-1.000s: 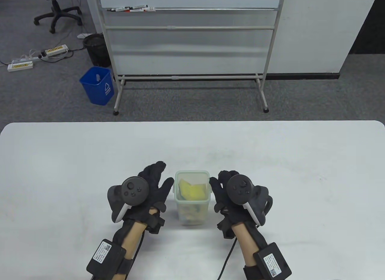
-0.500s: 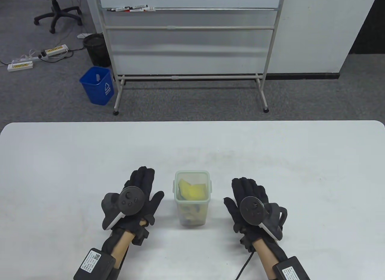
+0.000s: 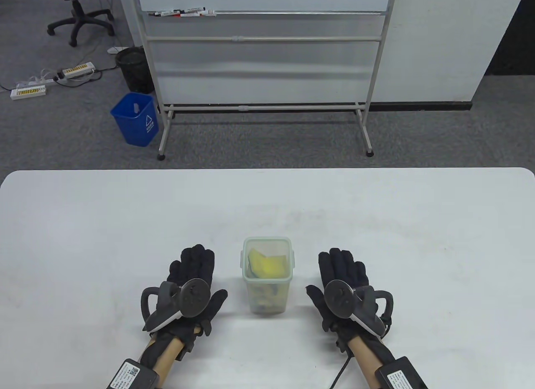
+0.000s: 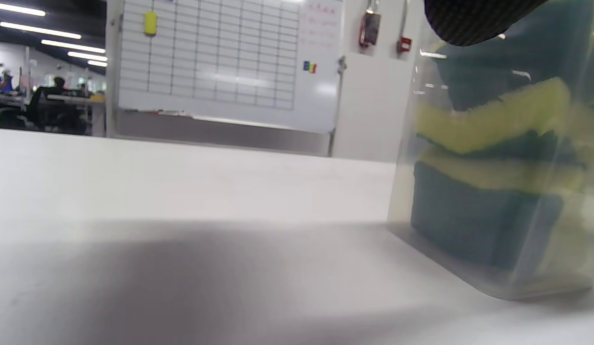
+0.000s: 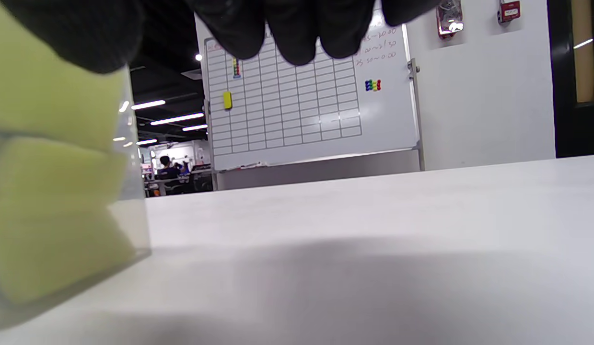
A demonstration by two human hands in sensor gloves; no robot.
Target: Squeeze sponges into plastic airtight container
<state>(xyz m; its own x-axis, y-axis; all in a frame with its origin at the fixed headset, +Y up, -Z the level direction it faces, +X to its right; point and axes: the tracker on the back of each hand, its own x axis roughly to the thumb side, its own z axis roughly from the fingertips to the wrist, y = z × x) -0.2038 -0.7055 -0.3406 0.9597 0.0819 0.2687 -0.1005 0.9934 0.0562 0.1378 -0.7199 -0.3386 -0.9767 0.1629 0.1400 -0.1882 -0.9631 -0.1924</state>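
A clear plastic container [image 3: 267,297] stands upright on the white table [image 3: 104,222], without a lid. Yellow-and-green sponges [image 3: 267,266] fill it to near the rim. The container also shows in the left wrist view [image 4: 498,191] with sponges stacked inside, and at the left edge of the right wrist view [image 5: 52,201]. My left hand [image 3: 193,276] lies flat and empty on the table left of the container. My right hand [image 3: 343,274] lies flat and empty to its right. Neither hand touches the container.
A whiteboard on a metal stand [image 3: 263,50] stands on the floor beyond the table's far edge. A blue bin [image 3: 135,118] and a black bin [image 3: 134,68] stand to its left. An office chair [image 3: 77,17] is at the far left.
Both hands let go of the container's sides, moved outward and toward me, and now lie flat on the table. The container has not moved.
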